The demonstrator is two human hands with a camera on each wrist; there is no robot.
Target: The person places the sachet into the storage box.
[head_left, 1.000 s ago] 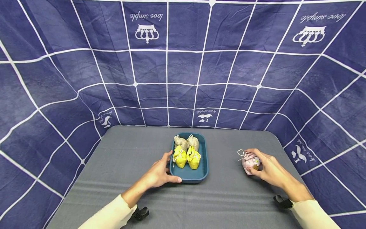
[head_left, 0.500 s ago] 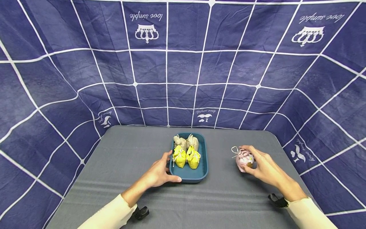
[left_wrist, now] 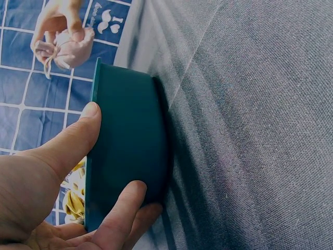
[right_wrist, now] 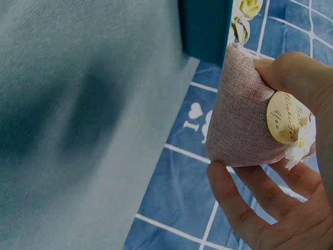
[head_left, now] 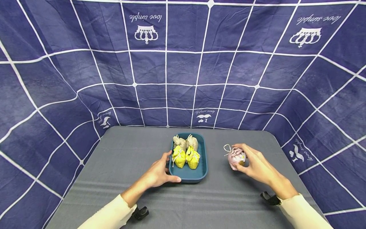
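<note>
A pink drawstring pouch (head_left: 236,157), with a white flower and a round paper tag (right_wrist: 284,117), is pinched between the thumb and fingers of my right hand (head_left: 257,165). It hangs above the grey table, right of the teal tray. My left hand (head_left: 157,173) holds the near left corner of that teal tray (head_left: 190,176). In the left wrist view, its thumb (left_wrist: 78,133) lies at the rim while other fingers touch the outer wall. Inside the tray sit two yellow pouches (head_left: 179,157) in front of two beige pouches (head_left: 192,142).
A grey cloth (head_left: 131,140) covers the table under the tray. Blue curtain fabric (head_left: 183,66) with white lines rises behind the table and at both sides. A black wrist strap (head_left: 270,198) sits at the right sleeve, and another black strap (head_left: 140,213) at the left.
My right hand has carried the pink pouch leftward and slightly away from me, closer to the tray. My left hand, the tray and the pouches inside have kept their places.
</note>
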